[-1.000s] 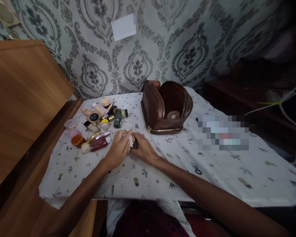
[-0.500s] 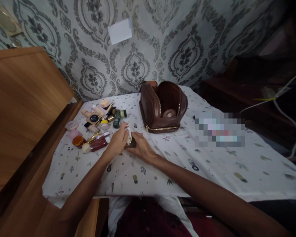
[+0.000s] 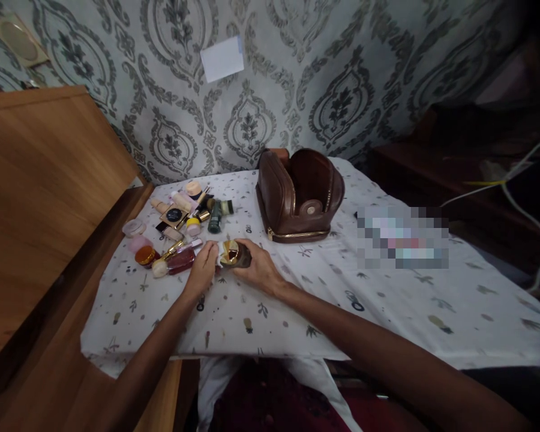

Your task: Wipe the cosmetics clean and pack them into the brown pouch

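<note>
A small dark bottle with a gold cap (image 3: pixel 234 254) lies on its side on the desk (image 3: pixel 387 300), near the middle of the near-left area, its long axis running left to right and the gold cap end pointing left. The right hand (image 3: pixel 257 270) is closed around the right, dark end of the bottle, fingers curled over its top. The left hand (image 3: pixel 203 268) sits just left of the cap with the fingers bent and pinched on a small white cloth or tissue (image 3: pixel 221 254) that touches the cap end; how much of the cloth the hand covers cannot be told. Just left of the left hand lies a dark red bottle (image 3: pixel 179 262) with a pale cap, also on its side, and beside it an amber round jar (image 3: pixel 143 255). Farther left and toward the far edge is a loose cluster of cosmetics, including a green bottle (image 3: pixel 215 218) and a square compact (image 3: pixel 173 215). To the far right of the hands stands an open brown leather pouch (image 3: pixel 297 198) with a gold zip, well apart from the bottle. The desk carries a white printed cloth; a wooden panel (image 3: pixel 40 198) borders it on the left.
</note>
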### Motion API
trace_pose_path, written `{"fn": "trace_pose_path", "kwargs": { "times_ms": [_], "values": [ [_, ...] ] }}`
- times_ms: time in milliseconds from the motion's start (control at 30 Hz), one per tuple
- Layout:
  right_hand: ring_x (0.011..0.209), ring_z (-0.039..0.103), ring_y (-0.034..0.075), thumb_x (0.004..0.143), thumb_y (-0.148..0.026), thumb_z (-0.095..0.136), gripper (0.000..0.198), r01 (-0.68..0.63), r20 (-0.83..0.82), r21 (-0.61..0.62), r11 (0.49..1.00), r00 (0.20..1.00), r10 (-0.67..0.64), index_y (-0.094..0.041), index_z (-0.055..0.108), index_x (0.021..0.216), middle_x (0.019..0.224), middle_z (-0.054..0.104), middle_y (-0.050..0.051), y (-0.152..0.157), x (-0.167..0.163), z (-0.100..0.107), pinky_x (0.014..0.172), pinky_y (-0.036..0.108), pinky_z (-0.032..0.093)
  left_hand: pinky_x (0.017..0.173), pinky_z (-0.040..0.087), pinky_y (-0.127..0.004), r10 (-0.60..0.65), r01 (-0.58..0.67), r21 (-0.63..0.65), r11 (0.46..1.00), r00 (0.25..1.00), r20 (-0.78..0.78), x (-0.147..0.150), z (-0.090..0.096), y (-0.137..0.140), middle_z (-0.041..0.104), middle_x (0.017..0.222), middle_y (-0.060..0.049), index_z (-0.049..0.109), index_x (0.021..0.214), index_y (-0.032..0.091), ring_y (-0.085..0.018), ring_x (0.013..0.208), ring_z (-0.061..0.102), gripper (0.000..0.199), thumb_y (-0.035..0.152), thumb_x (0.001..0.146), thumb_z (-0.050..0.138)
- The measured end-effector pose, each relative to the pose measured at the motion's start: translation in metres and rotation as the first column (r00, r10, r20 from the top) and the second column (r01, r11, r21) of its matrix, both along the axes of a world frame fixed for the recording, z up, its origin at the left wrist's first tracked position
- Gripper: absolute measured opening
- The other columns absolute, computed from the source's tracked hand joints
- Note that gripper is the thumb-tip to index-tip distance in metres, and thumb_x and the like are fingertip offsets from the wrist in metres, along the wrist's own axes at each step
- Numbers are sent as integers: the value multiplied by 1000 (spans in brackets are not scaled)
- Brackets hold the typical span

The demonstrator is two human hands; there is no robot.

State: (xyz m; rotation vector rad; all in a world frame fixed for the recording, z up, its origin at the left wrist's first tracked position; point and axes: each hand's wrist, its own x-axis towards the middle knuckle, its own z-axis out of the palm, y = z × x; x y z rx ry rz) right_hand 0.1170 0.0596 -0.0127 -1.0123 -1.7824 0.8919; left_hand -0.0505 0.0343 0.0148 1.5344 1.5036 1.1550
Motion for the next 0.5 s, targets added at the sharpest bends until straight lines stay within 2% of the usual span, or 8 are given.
{"fn": "trace_pose_path", "kwargs": {
  "times_ms": [100,200,333,400,500],
  "values": [
    [96,66,23,61,-27,81,58,56,-14,-75,996,998,-57,-19,58,114,104,71,5,3,0,3,87,38,51,50,40,-24,-34,37,-48,998,998,53,-2,-1,-8,52,68,2,57,87,20,-12,55,47,39,58,90,48],
    [92,66,23,60,-29,80,54,100,13,-111,989,995,-99,-18,59,108,99,71,5,7,4,8,84,37,52,52,40,-25,-89,88,-36,995,996,-4,-2,-2,-18,54,70,2,58,93,19,-13,56,49,31,49,91,51],
    [98,65,26,62,-26,79,52,87,64,-27,996,994,-85,-18,62,110,104,70,6,13,10,9,89,40,50,73,46,-29,-46,99,172,980,956,-290,5,-3,-29,62,86,-2,59,93,21,-18,81,59,14,34,91,56],
    [102,64,27,63,-26,79,51,69,84,31,997,994,-71,-18,63,111,108,69,8,14,11,6,93,42,49,81,47,-32,-44,167,261,951,906,-420,8,-3,-31,62,93,-4,59,95,21,-20,90,59,10,30,94,53],
    [105,62,29,66,-26,77,48,76,103,94,993,991,-86,-18,63,112,110,68,11,13,10,-1,96,44,47,84,47,-33,-40,279,334,900,817,-575,11,-2,-31,61,99,-7,60,101,21,-21,95,58,16,30,98,47]
  ]
}}
